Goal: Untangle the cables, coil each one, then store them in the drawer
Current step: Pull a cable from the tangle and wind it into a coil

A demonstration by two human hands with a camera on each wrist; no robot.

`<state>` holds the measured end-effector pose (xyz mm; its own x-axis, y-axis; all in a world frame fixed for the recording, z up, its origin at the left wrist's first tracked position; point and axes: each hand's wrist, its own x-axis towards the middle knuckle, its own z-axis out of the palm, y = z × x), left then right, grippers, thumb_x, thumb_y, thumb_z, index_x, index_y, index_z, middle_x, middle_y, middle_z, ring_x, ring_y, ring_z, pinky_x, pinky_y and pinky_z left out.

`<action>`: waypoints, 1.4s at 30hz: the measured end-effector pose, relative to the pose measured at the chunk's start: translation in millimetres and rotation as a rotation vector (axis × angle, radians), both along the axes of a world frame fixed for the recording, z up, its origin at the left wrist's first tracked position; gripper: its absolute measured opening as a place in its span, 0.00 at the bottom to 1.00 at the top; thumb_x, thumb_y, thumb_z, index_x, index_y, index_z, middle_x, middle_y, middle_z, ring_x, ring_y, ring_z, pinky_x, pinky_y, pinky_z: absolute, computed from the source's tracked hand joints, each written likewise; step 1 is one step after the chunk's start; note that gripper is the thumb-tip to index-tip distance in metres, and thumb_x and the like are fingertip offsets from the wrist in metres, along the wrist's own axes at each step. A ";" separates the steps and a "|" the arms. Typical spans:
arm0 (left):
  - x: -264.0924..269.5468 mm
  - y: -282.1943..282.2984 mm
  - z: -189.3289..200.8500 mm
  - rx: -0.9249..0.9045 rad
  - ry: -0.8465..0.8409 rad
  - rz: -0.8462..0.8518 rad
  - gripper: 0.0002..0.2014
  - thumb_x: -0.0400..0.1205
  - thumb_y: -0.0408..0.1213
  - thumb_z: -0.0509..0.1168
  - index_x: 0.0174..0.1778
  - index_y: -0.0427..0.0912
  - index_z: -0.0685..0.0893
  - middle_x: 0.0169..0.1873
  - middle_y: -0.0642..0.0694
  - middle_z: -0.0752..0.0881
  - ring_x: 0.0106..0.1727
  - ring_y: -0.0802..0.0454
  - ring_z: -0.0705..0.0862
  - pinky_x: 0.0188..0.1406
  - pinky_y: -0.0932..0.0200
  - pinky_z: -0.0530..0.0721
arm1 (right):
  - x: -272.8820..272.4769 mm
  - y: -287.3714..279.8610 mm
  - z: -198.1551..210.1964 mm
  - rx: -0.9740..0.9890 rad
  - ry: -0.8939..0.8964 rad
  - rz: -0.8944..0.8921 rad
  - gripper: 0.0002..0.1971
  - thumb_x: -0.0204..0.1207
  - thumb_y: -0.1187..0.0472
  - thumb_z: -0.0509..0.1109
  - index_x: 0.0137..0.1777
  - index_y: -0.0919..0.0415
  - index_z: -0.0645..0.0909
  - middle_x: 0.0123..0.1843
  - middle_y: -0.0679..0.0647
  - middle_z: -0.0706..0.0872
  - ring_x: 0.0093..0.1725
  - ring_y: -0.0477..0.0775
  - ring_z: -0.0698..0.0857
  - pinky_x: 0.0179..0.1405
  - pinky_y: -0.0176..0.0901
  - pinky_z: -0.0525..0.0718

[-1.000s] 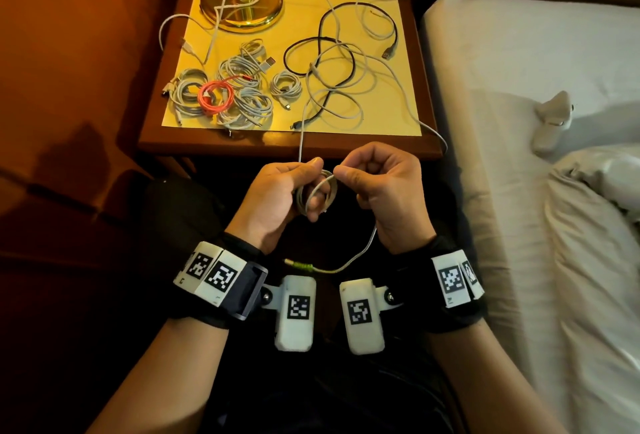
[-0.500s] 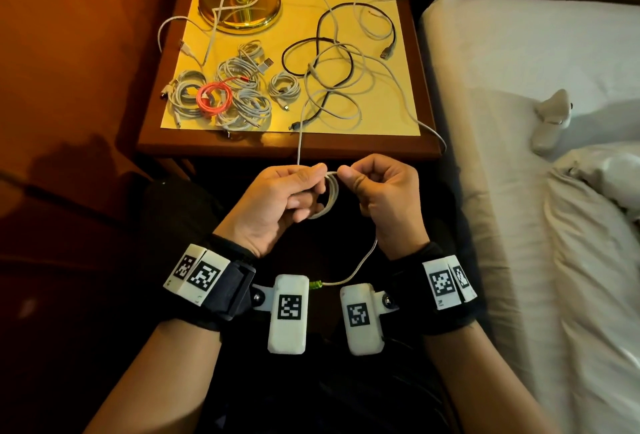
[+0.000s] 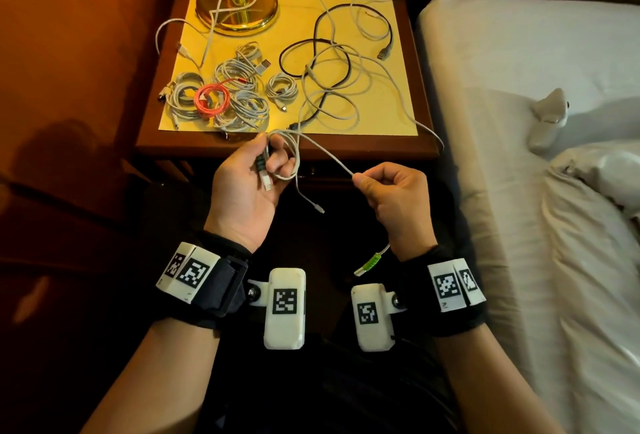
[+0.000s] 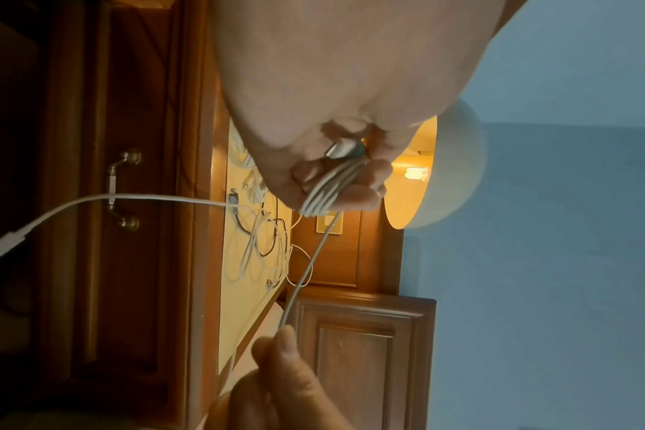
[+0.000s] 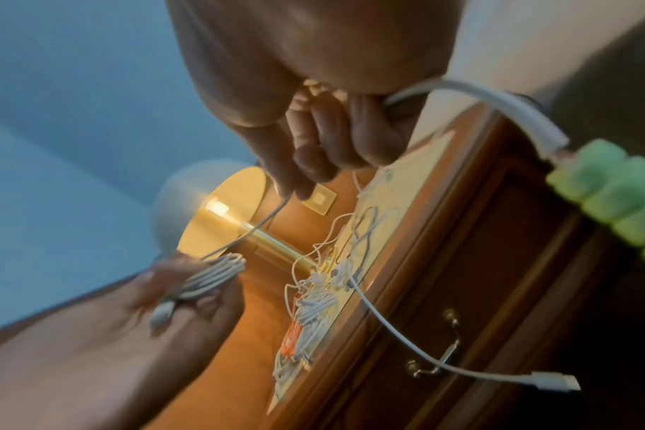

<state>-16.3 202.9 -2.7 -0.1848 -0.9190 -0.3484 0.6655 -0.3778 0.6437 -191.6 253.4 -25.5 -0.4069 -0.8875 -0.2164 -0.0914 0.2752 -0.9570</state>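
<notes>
Two hands share one white cable: our left hand (image 3: 247, 179) grips the small coil (image 3: 285, 156); from it the free length (image 3: 325, 153) runs rightward to our right hand (image 3: 394, 196), which pinches it, green-sleeved plug (image 3: 370, 262) hanging below.

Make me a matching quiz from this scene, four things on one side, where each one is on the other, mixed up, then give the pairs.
Things:
1. small gray coil
2. green-tipped cable end
3. red coil
4. brass lamp base

Places:
A. among the coiled cables on the nightstand's left part
B. held in the left hand
C. at the nightstand's back
D. hanging below the right hand

Pairs: 1-B, 2-D, 3-A, 4-C
</notes>
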 end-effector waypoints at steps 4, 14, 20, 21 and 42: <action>-2.8 1.0 -1.6 -0.121 -0.238 -0.035 0.15 0.89 0.38 0.53 0.41 0.39 0.81 0.26 0.50 0.76 0.32 0.54 0.77 0.39 0.64 0.77 | 18.2 2.7 5.9 -0.019 0.305 0.217 0.08 0.71 0.61 0.78 0.32 0.61 0.86 0.26 0.52 0.84 0.28 0.46 0.80 0.32 0.43 0.78; -9.9 4.6 -14.9 -0.222 -0.662 -0.276 0.13 0.88 0.33 0.56 0.40 0.38 0.81 0.27 0.45 0.85 0.35 0.45 0.82 0.36 0.55 0.82 | 29.9 2.3 19.3 -0.016 0.229 0.486 0.04 0.73 0.68 0.74 0.38 0.62 0.88 0.30 0.48 0.84 0.30 0.39 0.79 0.35 0.35 0.76; -9.2 5.8 -11.2 -0.240 -0.715 -0.424 0.14 0.87 0.35 0.58 0.38 0.37 0.83 0.23 0.44 0.83 0.26 0.51 0.81 0.34 0.60 0.79 | 19.2 0.1 21.8 -0.096 0.128 0.302 0.06 0.70 0.68 0.78 0.33 0.63 0.87 0.27 0.56 0.85 0.26 0.45 0.79 0.30 0.40 0.77; -9.3 6.4 -10.8 -0.251 -0.741 -0.460 0.15 0.87 0.36 0.58 0.37 0.37 0.83 0.22 0.43 0.82 0.26 0.50 0.80 0.35 0.60 0.78 | 17.9 -1.3 20.1 -0.104 0.119 0.260 0.07 0.68 0.68 0.79 0.32 0.61 0.86 0.26 0.56 0.85 0.26 0.45 0.78 0.30 0.41 0.77; -14.0 11.9 -5.5 0.057 -0.527 -0.463 0.20 0.83 0.37 0.59 0.24 0.40 0.69 0.11 0.53 0.63 0.13 0.58 0.58 0.30 0.61 0.68 | 18.0 5.5 2.4 -0.013 -0.152 0.409 0.08 0.81 0.67 0.67 0.46 0.73 0.83 0.24 0.52 0.74 0.21 0.38 0.69 0.21 0.25 0.65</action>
<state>-30.3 214.8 -8.3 -0.3458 -0.7644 -0.5442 0.0329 -0.5895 0.8071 -173.6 258.8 -23.1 0.0142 -0.9721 -0.2343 -0.0481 0.2334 -0.9712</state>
